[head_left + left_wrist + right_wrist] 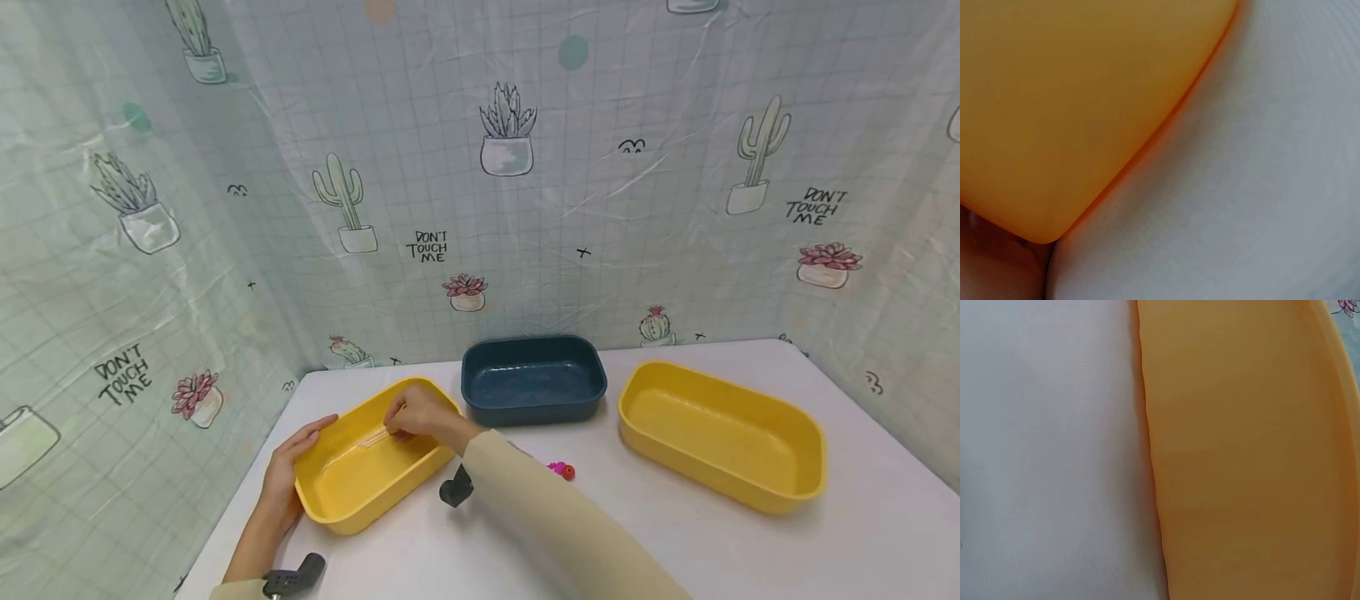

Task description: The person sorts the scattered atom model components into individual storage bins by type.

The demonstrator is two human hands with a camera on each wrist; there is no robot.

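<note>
At the left of the table, a yellow tray (352,504) stands at a slant. My left hand (283,471) rests against its left side, with fairly straight fingers reaching to the rim. Over the inside of this tray is my right hand (415,414), fingers curled and fingertips at some thin pale sticks (372,437) low in the tray. The fingers partly cover the sticks' near ends. The left wrist view shows the tray's outer wall (1085,112) and a bit of the hand (997,269); the right wrist view shows a yellow wall close up, without the fingers.
A dark blue tray (534,415) stands at the back centre, right beside the yellow one. Another yellow tray (705,471) sits at the right. Small pink and red pieces (562,470) lie on the white table (390,567), beyond my right forearm. A printed curtain (600,208) hangs behind.
</note>
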